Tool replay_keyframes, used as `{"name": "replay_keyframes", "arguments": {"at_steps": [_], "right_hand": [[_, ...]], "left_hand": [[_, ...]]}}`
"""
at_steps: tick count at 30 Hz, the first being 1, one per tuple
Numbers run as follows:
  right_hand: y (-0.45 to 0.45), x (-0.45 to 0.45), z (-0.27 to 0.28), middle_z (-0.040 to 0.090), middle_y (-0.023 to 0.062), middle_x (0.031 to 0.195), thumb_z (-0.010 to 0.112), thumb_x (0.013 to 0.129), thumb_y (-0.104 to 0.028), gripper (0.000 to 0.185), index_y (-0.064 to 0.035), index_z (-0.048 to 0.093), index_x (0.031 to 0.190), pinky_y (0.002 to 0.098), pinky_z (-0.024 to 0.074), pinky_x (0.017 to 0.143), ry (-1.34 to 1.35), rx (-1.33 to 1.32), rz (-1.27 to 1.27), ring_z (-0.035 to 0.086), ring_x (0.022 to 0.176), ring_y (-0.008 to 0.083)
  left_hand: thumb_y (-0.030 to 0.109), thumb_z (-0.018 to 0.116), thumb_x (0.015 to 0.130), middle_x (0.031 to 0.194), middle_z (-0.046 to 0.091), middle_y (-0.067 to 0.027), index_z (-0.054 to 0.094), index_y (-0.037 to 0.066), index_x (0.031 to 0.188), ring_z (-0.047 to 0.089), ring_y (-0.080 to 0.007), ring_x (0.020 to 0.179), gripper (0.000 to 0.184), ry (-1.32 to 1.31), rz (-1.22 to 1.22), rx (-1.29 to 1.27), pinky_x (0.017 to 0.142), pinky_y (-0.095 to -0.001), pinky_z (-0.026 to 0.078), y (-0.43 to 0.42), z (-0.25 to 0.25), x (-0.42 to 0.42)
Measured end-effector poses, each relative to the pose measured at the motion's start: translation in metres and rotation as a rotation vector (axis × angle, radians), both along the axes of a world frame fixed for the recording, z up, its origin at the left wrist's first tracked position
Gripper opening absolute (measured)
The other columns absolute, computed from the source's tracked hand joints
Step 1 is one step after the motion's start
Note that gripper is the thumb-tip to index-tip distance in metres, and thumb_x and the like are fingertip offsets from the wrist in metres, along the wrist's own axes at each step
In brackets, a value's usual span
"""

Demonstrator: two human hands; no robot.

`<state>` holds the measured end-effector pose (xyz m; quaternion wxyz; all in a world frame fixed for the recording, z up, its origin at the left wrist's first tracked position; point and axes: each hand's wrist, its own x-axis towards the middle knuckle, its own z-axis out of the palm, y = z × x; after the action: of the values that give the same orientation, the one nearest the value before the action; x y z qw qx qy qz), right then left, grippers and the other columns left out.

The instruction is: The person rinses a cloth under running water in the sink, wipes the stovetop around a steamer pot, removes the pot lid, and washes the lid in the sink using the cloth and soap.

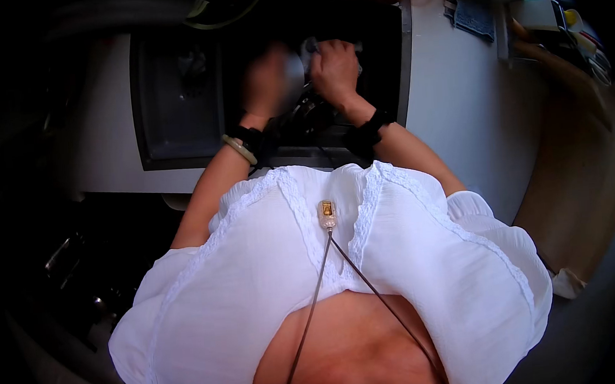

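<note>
Both of my hands are over the dark sink (182,161). My left hand (265,82) is smeared by motion, closed at the edge of a pale, whitish object (294,73) that looks like a small bowl or cup; the blur hides its exact kind. Close beside it, my right hand (336,67) has its fingers curled over a crumpled grey-white cloth (309,50), which pokes out on both sides of the fingers. The cloth is near or against the pale object; I cannot tell if they touch. Dark shapes below the hands are too dim to name.
Left of the hands lies a second sink basin (180,122) with a small crumpled item (191,63) in it. A blue-grey cloth (472,11) rests on the white counter (450,106). Farther right are a container of items (547,19) and a brown board-like sheet (567,169).
</note>
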<state>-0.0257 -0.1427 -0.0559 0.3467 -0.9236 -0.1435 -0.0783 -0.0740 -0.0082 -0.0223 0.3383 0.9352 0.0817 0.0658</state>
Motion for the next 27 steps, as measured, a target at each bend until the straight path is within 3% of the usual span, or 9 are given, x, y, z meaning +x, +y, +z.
{"name": "replay_keyframes", "arguments": {"at_steps": [3, 8, 10, 13, 14, 16, 17, 20, 27], "right_hand": [[0.035, -0.028, 0.023, 0.06, 0.0131, 0.092, 0.055, 0.072, -0.017, 0.022, -0.002, 0.063, 0.085, 0.0415, 0.0393, 0.087, -0.176, -0.057, 0.158, 0.05, 0.099, 0.0315], [0.013, -0.011, 0.017, 0.06, 0.0115, 0.091, 0.057, 0.072, -0.017, 0.017, -0.005, 0.063, 0.083, 0.0401, 0.0418, 0.084, -0.209, 0.106, 0.335, 0.053, 0.094, 0.0289], [-0.009, 0.0, 0.01, 0.06, 0.0141, 0.091, 0.053, 0.074, -0.019, 0.02, -0.0043, 0.063, 0.083, 0.0409, 0.0422, 0.083, -0.072, 0.182, 0.183, 0.053, 0.093, 0.0314], [-0.056, 0.017, -0.046, 0.06, 0.019, 0.093, 0.044, 0.081, -0.024, 0.03, -0.0019, 0.062, 0.086, 0.042, 0.0433, 0.082, 0.384, 0.202, -0.149, 0.055, 0.09, 0.0384], [-0.068, 0.016, -0.067, 0.06, 0.0217, 0.094, 0.041, 0.082, -0.026, 0.033, -0.0012, 0.062, 0.087, 0.0424, 0.0436, 0.082, 0.547, 0.34, -0.237, 0.055, 0.089, 0.0403], [-0.093, 0.014, -0.173, 0.062, 0.021, 0.098, 0.037, 0.085, -0.028, 0.036, -0.0036, 0.064, 0.09, 0.0426, 0.0453, 0.079, 0.848, 0.634, -0.302, 0.058, 0.089, 0.0389], [-0.093, 0.012, -0.17, 0.063, 0.0186, 0.096, 0.037, 0.086, -0.025, 0.036, -0.0023, 0.064, 0.093, 0.0398, 0.0451, 0.081, 1.02, 0.82, -0.336, 0.058, 0.09, 0.034], [-0.096, -0.006, -0.137, 0.064, 0.014, 0.101, 0.032, 0.088, -0.017, 0.038, -0.0001, 0.061, 0.105, 0.0358, 0.0438, 0.09, 1.428, 1.268, -0.367, 0.058, 0.097, 0.0256], [-0.1, -0.021, -0.209, 0.062, 0.0125, 0.103, 0.039, 0.087, -0.02, 0.038, 0.0013, 0.057, 0.113, 0.0359, 0.0471, 0.084, 1.488, 1.338, -0.317, 0.058, 0.098, 0.0256]], "left_hand": [[0.051, 0.032, 0.093, 0.057, 0.055, -0.016, 0.059, -0.002, 0.066, 0.055, -0.0248, 0.056, 0.065, -0.09, 0.06, -0.12, 0.054, -0.0358, 0.039, -0.001, 0.003, -0.004], [0.029, 0.049, 0.087, 0.076, 0.058, -0.0099, 0.057, 0.006, 0.087, 0.057, -0.0232, 0.064, 0.025, 0.018, -0.035, 0.013, 0.056, -0.0337, 0.045, 0.013, -0.031, -0.006], [0.046, 0.036, 0.094, 0.056, 0.055, -0.0114, 0.059, 0.001, 0.071, 0.053, -0.0224, 0.05, 0.055, -0.004, 0.079, -0.264, 0.05, -0.0351, 0.04, 0.007, -0.021, 0.0], [0.034, 0.042, 0.094, 0.057, 0.053, -0.0093, 0.058, 0.005, 0.088, 0.052, -0.0214, 0.049, 0.033, -0.229, -0.081, 0.195, 0.046, -0.0341, 0.041, 0.036, -0.086, -0.001], [0.025, 0.047, 0.091, 0.059, 0.053, -0.0089, 0.053, 0.007, 0.099, 0.053, -0.0224, 0.049, 0.02, -0.277, -0.185, 0.192, 0.043, -0.034, 0.042, 0.016, -0.037, 0.001], [0.026, 0.047, 0.091, 0.06, 0.054, -0.0091, 0.054, 0.007, 0.099, 0.054, -0.022, 0.05, 0.021, -0.276, -0.18, 0.225, 0.044, -0.0348, 0.042, 0.015, -0.032, 0.0], [0.027, 0.048, 0.091, 0.061, 0.055, -0.0091, 0.054, 0.007, 0.098, 0.054, -0.0218, 0.05, 0.022, -0.272, -0.179, 0.244, 0.044, -0.0352, 0.042, 0.014, -0.032, -0.001], [0.027, 0.05, 0.09, 0.064, 0.058, -0.008, 0.056, 0.007, 0.096, 0.057, -0.0213, 0.053, 0.022, -0.067, -0.197, 0.107, 0.049, -0.0349, 0.044, 0.029, -0.062, -0.007], [0.038, 0.049, 0.089, 0.075, 0.061, -0.0129, 0.062, 0.0, 0.079, 0.058, -0.0237, 0.068, 0.042, 0.65, -0.323, 0.056, 0.063, -0.0323, 0.047, -0.007, -0.004, 0.019]]}}
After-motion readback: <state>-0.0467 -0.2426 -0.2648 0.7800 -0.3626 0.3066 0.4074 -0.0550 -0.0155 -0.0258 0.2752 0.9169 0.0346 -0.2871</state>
